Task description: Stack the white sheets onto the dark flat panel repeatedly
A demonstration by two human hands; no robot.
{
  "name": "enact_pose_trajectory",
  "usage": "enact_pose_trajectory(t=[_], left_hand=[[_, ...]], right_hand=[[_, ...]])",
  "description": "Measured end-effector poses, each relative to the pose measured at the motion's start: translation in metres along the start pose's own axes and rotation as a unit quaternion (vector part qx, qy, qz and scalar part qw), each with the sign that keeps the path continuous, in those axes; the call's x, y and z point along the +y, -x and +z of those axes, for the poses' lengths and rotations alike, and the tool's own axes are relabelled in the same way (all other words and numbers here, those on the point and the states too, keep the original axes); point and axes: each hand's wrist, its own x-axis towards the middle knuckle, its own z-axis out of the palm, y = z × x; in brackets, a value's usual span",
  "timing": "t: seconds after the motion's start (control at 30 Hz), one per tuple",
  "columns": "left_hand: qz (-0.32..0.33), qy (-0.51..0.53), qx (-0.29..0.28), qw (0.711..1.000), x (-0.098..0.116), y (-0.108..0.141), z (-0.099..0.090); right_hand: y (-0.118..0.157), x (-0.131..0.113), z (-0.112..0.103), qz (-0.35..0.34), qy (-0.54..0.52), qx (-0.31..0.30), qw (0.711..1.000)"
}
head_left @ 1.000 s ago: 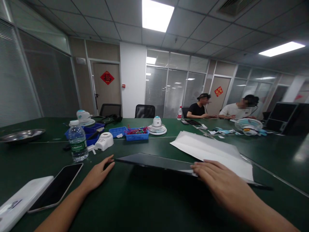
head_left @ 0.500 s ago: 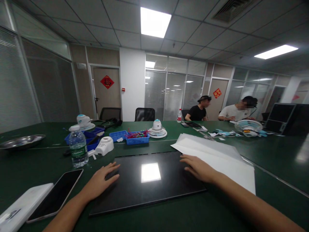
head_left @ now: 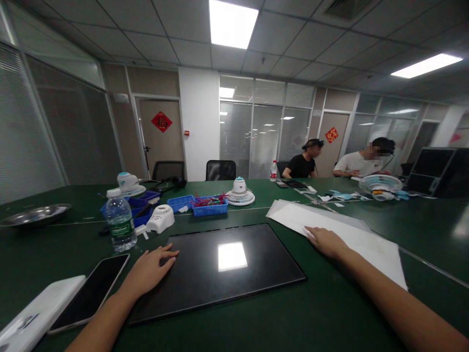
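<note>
A flat black panel with a glossy face [head_left: 205, 288] lies on the green table in front of me, reflecting a ceiling light. My left hand [head_left: 148, 271] rests at its left edge, fingers apart and fingertips on the surface. Off to the right of the panel, my right hand [head_left: 326, 242] is at the near left edge of a folded white sheet [head_left: 370, 249], thumb and fingers close together on that edge. The underside of the right-hand grip is hidden.
Left of me are a phone [head_left: 91, 291], a white box-like item [head_left: 40, 313] and a water bottle [head_left: 120, 225]. Behind the panel stand blue trays [head_left: 209, 209], a white housing [head_left: 161, 218] and a small fan [head_left: 240, 193]. Two people [head_left: 301, 164] sit across the table.
My right hand has left the panel's right side and moved right onto the white sheet, which has shifted slightly right. My left hand stays at the panel's left edge.
</note>
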Motion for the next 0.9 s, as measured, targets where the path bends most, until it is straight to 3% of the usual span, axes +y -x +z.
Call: enact_pose_trajectory(t=[0.53,0.77,0.9], left_hand=[[-0.01,0.028,0.049,0.998,-0.007,0.002,0.0],[-0.013,0.024,0.051,0.998,-0.008,0.0,0.003],[-0.014,0.024,0.054,0.998,-0.008,0.0,0.002]], right_hand=[[0.018,-0.033,-0.024,0.029,0.008,0.104,0.994],[0.017,-0.021,-0.022,0.101,-0.027,0.095,0.99],[0.016,-0.015,-0.024,0.104,-0.046,0.1,0.988]])
